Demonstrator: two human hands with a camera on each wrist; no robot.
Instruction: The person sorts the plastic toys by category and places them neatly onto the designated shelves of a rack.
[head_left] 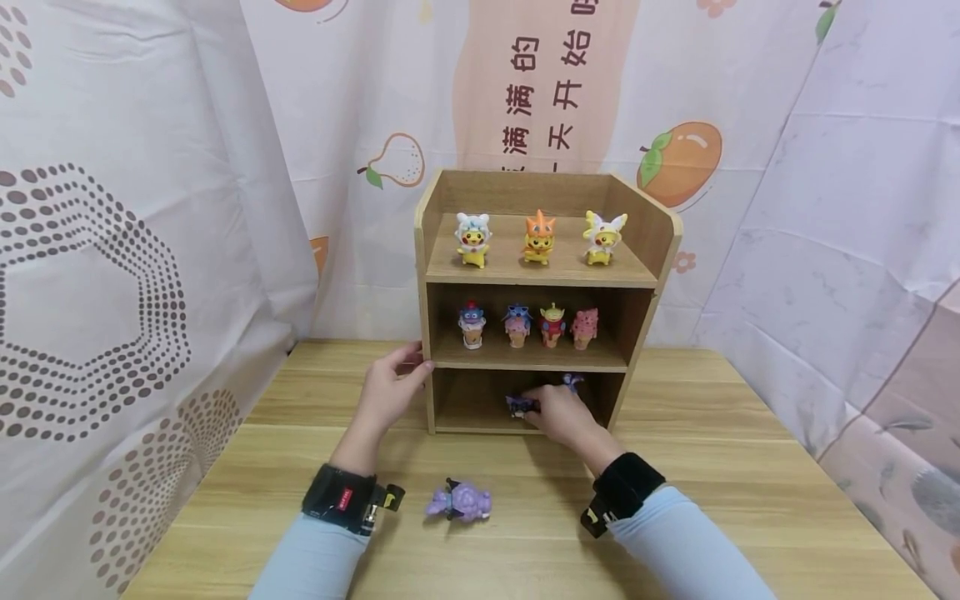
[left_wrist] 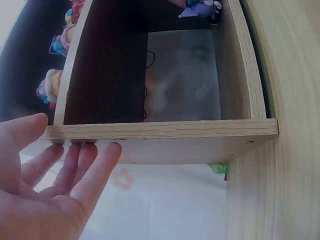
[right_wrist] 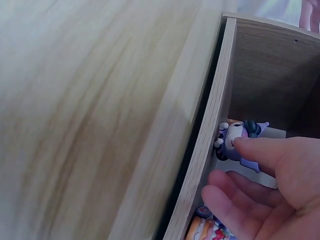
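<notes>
My right hand reaches into the bottom compartment of a wooden shelf. Its thumb touches a purple and black figurine with a white face, while the other fingers stay apart from it. My left hand rests against the shelf's left side panel, fingertips on the outer face and thumb at the front edge. Behind the right hand is another purple figurine, partly hidden. On the table in front of the shelf lies a lilac figurine with a dark band.
Three yellow figurines with headgear, one of them orange-capped, stand on the top level. Several ice-cream-cone figurines, including a red one, line the middle level. The wooden table meets a printed curtain behind.
</notes>
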